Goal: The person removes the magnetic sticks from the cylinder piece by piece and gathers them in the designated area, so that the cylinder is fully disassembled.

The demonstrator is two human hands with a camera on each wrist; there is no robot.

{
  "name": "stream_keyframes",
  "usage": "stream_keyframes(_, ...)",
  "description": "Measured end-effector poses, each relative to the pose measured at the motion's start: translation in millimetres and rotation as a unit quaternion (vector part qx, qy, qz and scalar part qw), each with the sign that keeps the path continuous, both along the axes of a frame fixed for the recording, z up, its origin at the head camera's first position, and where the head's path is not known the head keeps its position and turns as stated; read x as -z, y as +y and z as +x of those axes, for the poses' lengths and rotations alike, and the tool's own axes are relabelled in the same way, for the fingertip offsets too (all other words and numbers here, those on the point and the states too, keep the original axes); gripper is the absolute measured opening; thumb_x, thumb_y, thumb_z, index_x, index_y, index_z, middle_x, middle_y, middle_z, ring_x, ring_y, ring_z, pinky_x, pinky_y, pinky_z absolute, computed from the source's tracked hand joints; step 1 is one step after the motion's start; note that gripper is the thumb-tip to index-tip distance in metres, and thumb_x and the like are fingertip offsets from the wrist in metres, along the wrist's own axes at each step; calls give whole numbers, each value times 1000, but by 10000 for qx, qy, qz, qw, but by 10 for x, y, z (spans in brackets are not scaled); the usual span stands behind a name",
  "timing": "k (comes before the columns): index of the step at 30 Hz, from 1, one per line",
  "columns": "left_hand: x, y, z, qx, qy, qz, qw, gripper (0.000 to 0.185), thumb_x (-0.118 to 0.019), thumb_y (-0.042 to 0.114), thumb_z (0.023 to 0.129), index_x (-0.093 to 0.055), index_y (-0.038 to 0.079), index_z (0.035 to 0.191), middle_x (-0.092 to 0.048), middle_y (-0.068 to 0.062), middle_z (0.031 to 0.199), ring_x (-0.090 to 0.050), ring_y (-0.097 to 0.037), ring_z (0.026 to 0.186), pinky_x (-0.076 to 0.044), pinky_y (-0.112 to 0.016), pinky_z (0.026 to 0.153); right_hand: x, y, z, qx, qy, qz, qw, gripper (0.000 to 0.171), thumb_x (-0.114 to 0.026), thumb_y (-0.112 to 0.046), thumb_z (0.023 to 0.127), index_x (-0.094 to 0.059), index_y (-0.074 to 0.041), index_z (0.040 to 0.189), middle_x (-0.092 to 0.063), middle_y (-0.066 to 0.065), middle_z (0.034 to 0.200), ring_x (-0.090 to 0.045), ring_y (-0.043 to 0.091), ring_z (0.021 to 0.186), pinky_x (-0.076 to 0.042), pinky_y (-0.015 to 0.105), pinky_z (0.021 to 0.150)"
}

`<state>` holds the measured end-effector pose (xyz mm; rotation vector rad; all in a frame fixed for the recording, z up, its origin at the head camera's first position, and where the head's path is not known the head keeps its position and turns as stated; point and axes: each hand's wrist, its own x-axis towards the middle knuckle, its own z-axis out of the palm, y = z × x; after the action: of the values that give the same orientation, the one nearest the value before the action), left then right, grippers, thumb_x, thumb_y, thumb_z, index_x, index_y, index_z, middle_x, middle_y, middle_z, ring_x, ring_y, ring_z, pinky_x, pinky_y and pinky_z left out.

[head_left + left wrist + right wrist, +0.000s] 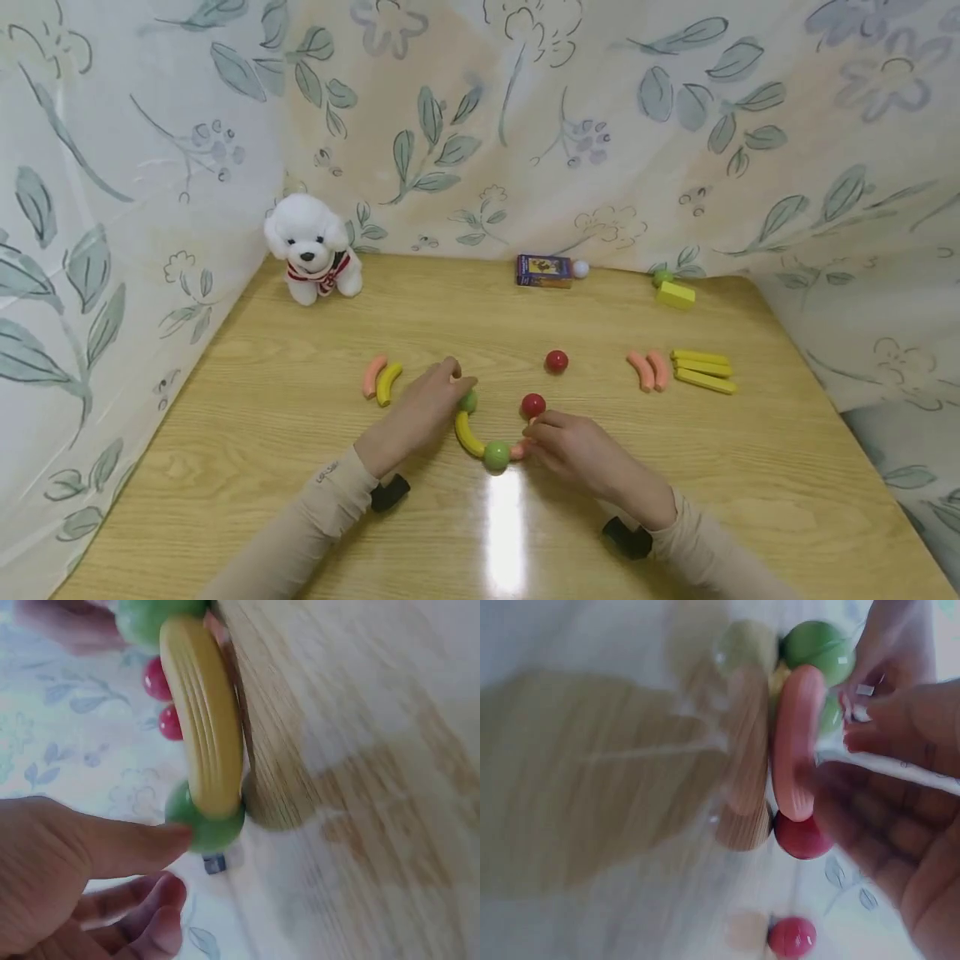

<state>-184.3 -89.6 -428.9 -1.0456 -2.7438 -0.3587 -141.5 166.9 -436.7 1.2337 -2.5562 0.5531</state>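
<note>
Glossy wooden table point(262, 467) (fluffy plush dog point(312, 247)).

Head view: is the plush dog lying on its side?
No: the white plush dog sits upright in the far left corner of the table, facing the person, well clear of both hands.

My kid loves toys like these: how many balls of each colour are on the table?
Red balls: 2
Green balls: 3
White ball: 1
Total: 6
</note>
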Motion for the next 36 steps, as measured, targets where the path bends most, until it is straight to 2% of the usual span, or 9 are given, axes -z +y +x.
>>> stream_keyframes(2,-7,2,-12,-190,-69,140,9997,26,-65,-2,88,-67,6,113,-56,-10,102,-52,-17,75,-46,-26,62,-24,-24,10,-110,-64,-126,9998,11,-72,-6,85,-72,-9,96,-69,-1,91,-64,6,80,-54,20,70)
stream_keyframes(4,-17,12,-1,-208,-271,318,9989,22,-65,2,89,-67,4,111,-56,-9,98,-50,-14,70,-44,-23,59,-50,-20,-14,-104,1,-239,9997,19,-70,-2,82,-72,-10,99,-69,0,95,-64,9,86,-54,23,74)
stream_keyframes(7,-35,31,44,-2,-688,522,9963,18,-67,15,91,-69,4,106,-57,-6,92,-48,-11,68,-44,-22,59,-60,13,-88,-135,367,27,9992,32,-71,3,77,-71,-11,106,-69,5,111,-64,19,103,-55,36,87)
stream_keyframes(11,-40,53,106,349,-863,411,9948,22,-70,25,90,-70,8,102,-56,-3,90,-50,-11,72,-43,-21,60,-14,37,-170,-722,160,651,9951,34,-69,-1,83,-69,-12,116,-65,9,127,-61,28,119,-51,43,98)
stream_keyframes(13,-33,60,117,445,-693,352,9960,22,-71,27,88,-71,9,101,-57,-2,90,-50,-12,75,-42,-21,61,28,47,-181,-818,130,823,9932,29,-67,-5,86,-70,-12,114,-67,8,123,-63,25,115,-52,40,97)
stream_keyframes(20,-21,76,104,621,-139,504,9967,13,-74,23,85,-73,13,93,-59,-1,92,-50,-14,78,-43,-24,67,121,68,-113,-390,338,548,9972,15,-77,-18,82,-73,-18,96,-66,-4,96,-62,9,87,-54,26,78)
stream_keyframes(26,55,121,114,985,-300,275,9943,14,-76,28,83,-77,17,92,-56,-1,99,-48,-14,84,-42,-22,70,125,-31,-50,-285,649,678,9952,11,-78,-21,81,-71,-19,88,-65,-8,87,-60,5,76,-52,21,69)
stream_keyframes(32,95,169,146,913,-164,84,9957,10,-79,29,80,-78,21,86,-56,-3,103,-44,-15,83,-39,-20,67,140,-80,-34,-251,790,650,9944,11,-78,-21,80,-67,-20,79,-60,-9,77,-52,3,67,-46,17,61)
stream_keyframes(36,105,168,150,860,-172,111,9961,9,-79,29,79,-78,22,86,-56,-2,104,-43,-14,85,-40,-20,68,145,-78,-30,-264,780,616,9947,10,-77,-20,82,-67,-20,79,-58,-8,78,-50,2,68,-45,15,61)
